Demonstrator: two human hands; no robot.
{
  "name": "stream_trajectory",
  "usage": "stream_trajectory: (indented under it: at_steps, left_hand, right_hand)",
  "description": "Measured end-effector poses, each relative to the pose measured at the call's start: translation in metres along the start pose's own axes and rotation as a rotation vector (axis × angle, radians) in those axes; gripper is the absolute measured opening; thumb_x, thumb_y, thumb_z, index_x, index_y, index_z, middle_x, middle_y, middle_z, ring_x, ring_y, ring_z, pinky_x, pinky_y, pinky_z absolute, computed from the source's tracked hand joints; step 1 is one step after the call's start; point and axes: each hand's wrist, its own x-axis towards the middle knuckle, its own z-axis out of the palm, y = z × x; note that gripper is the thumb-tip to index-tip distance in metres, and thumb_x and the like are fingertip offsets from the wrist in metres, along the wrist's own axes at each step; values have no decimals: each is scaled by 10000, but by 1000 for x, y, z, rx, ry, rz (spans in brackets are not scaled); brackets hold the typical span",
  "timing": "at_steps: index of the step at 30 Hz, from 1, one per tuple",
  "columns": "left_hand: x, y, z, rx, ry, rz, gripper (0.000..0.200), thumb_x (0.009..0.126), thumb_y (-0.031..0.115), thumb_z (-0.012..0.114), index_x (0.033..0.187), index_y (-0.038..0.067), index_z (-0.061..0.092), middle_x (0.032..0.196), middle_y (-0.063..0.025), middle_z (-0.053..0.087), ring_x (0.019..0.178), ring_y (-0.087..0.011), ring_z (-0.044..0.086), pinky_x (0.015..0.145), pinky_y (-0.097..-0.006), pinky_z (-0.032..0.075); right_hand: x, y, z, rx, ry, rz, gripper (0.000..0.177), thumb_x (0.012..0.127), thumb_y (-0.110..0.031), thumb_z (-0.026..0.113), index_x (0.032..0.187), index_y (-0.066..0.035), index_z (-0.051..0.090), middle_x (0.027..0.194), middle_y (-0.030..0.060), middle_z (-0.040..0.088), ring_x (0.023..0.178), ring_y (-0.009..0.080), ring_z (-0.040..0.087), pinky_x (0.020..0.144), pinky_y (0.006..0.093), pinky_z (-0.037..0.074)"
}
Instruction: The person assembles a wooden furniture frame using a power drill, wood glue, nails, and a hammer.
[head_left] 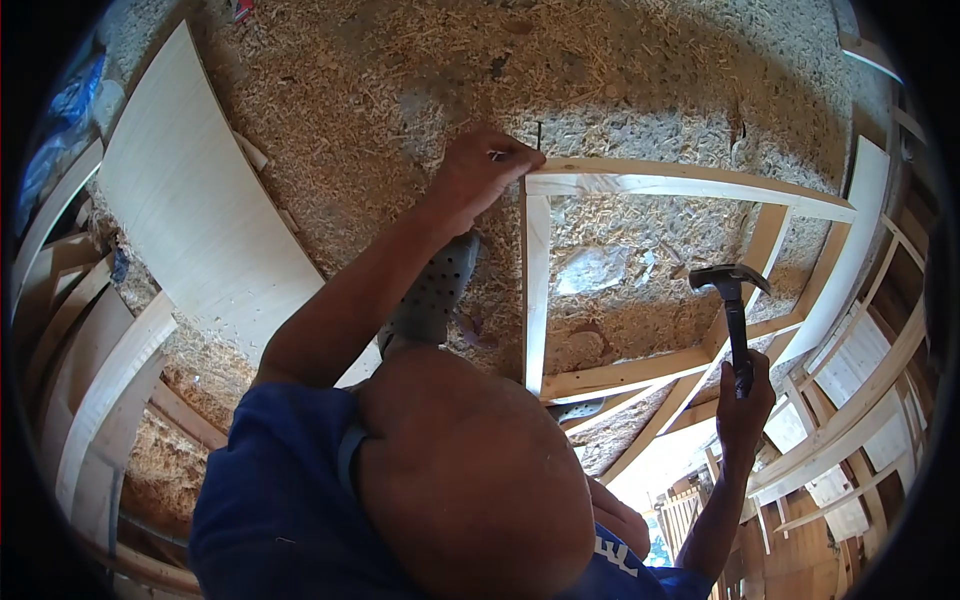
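Note:
My left hand (485, 180) is closed in a pinch at the corner of a wooden frame (690, 187). A thin dark nail (539, 134) stands up from between its fingertips; where its point rests is hidden. Wrapped round the dark handle, my right hand (746, 393) holds a claw hammer (731, 282) above the frame's right part, with the head apart from the wood. The frame is made of pale battens with a crosspiece, and it lies over the shaving-covered floor.
A pale plywood sheet (190, 190) lies to the left. My bent bare leg (470, 470) and grey perforated clog (440, 290) are beside the frame. Wood shavings (340, 110) cover the floor. More wooden framework (850, 430) stands at the right, and lengths of timber (110, 390) are at the left.

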Motion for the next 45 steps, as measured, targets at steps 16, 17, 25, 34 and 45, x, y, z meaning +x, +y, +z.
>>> stream_trajectory:
  at_steps: [16, 17, 25, 34, 45]
  left_hand:
    - [-46, -23, 42, -387, 137, -6, 593, 919, 193, 801, 1385, -52, 529, 1108, -170, 735, 1032, -172, 684, 900, -321, 550]
    - [-46, -22, 42, -346, 158, 13, 569, 917, 183, 801, 1365, -52, 541, 1094, -166, 737, 1021, -171, 687, 889, -322, 556]
    - [-55, -46, 61, -371, 294, 124, 365, 879, 179, 840, 1112, -57, 689, 995, -113, 745, 915, -120, 673, 834, -294, 551]
    - [-51, -36, 62, -449, 330, -40, 247, 890, 114, 822, 1052, -37, 714, 980, -81, 735, 896, -89, 658, 800, -247, 539]
    - [-55, -32, 56, -430, 312, 8, 224, 895, 93, 813, 1084, -12, 753, 999, -85, 762, 903, -88, 680, 798, -250, 547]
  right_hand:
    - [-11, 19, 8, -9, 24, -28, 290, 950, -123, 704, 1195, -19, 588, 855, 93, 659, 714, 161, 598, 659, 325, 488]
    - [-11, 19, 8, -11, 25, -29, 290, 950, -123, 704, 1195, -19, 588, 855, 93, 659, 714, 161, 598, 659, 325, 488]
    - [-2, 12, 1, -45, -26, 15, 271, 955, -119, 702, 1181, -22, 590, 845, 83, 654, 699, 150, 588, 645, 325, 480]
    - [15, -16, -3, -73, -42, -1, 273, 954, -152, 708, 1168, -19, 601, 847, 100, 652, 717, 176, 583, 668, 339, 480]
    - [29, -19, 0, -77, -30, -58, 259, 958, -143, 708, 1163, -28, 600, 804, 54, 630, 668, 119, 539, 604, 300, 443]
